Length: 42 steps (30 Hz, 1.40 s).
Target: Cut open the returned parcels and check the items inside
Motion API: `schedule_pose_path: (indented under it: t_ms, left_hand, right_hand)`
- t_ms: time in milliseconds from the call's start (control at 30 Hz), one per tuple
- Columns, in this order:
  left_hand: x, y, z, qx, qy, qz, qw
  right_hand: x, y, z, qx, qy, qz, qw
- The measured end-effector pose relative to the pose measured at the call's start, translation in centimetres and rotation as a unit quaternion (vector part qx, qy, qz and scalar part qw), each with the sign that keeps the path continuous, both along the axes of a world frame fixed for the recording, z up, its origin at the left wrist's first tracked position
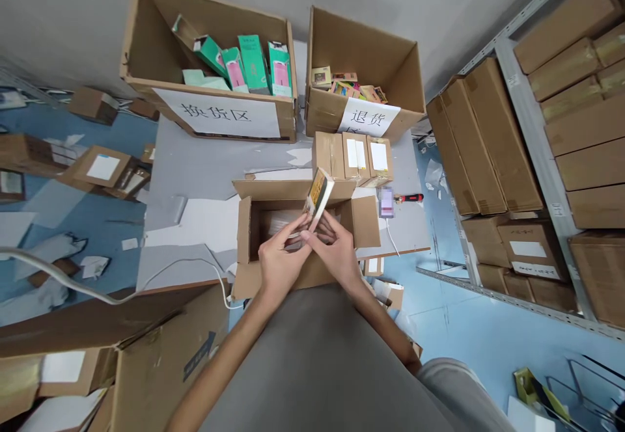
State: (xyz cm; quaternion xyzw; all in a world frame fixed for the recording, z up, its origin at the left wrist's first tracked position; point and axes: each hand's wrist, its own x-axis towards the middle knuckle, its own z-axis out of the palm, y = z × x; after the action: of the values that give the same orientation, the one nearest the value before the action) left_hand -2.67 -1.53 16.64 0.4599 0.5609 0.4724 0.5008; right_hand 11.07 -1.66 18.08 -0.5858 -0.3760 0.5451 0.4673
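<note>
Small box is pinched by our left hand and right hand, above the open carton near the bench's front edge; we should squeeze softly (corners might dent).

On your tabletop, around the open carton: exchange-area box at eleven o'clock, three cartons at one, phone at two.

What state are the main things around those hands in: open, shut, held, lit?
Small box: tilted, held
Left hand: gripping small box
Right hand: gripping small box
Near carton: open, flaps spread
Back-left carton: open, holding green boxes
Back-right carton: open, partly filled
Three small cartons: closed
Phone: screen lit
</note>
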Motion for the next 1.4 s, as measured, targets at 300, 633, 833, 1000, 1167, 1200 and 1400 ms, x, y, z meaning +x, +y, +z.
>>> schedule_pose_path:
  t_ms: [300,633,833,1000,1167,1200,1400]
  left_hand:
    - [-4.0,2.3,-3.2,-0.064,-0.008,0.023,0.998]
    - [-6.2,2.9,-2.5,-0.13,-0.058,-0.048,0.989]
    - [-6.0,2.9,-1.0,-0.069,-0.018,-0.067,0.995]
    - [-5.5,3.0,0.5,0.072,0.047,-0.069,0.994]
    - [-5.1,3.0,1.4,0.095,0.073,-0.075,0.99]
    - [-5.0,3.0,1.3,0.066,0.069,-0.078,0.992]
    - [-4.2,3.0,0.1,-0.103,0.047,-0.124,0.986]
  right_hand:
    - [4.8,0.9,-2.5,-0.06,0.046,-0.043,0.996]
    - [6.8,0.7,-2.1,-0.039,0.058,-0.004,0.998]
    - [7.7,0.7,-2.0,0.027,0.039,0.01,0.999]
    - [8.3,0.6,-1.3,0.094,0.015,0.031,0.995]
    - [9.0,0.3,-1.6,0.099,0.034,0.036,0.994]
    - [9.2,0.2,-1.9,0.089,0.032,0.03,0.995]
    - [10.0,-1.2,-3.8,-0.026,0.006,-0.016,1.0]
